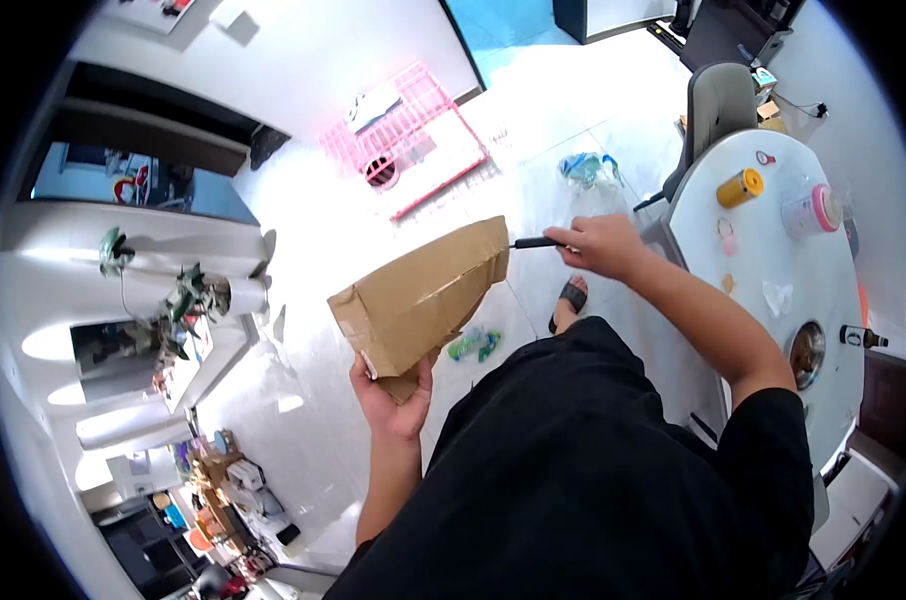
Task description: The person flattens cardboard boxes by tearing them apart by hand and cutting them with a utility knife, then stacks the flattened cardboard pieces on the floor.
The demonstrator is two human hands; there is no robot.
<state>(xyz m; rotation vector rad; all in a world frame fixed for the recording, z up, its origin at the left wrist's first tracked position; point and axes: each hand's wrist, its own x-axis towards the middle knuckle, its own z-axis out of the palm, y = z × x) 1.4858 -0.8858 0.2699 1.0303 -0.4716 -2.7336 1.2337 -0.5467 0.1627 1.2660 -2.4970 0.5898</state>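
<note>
My left hand (393,402) grips a brown cardboard piece (423,285) by its lower left end, fingers closed around the folded edge. The cardboard is creased, folded and held in the air above the floor, with its far end pointing up and to the right. At that far end, my right hand (601,246) is closed around a slim black-handled tool (535,242). Its thin tip reaches the cardboard's right edge; whether it touches or enters the cardboard I cannot tell. The exact kind of tool is too small to make out.
A white table (708,220) on the right bears a yellow can (740,188), a pink-lidded jar (813,210), a metal bowl (807,352) and a dark bottle (861,337). A grey chair (723,105) stands beside it. A pink wire pen (443,165) and plastic bags (585,168) lie on the floor.
</note>
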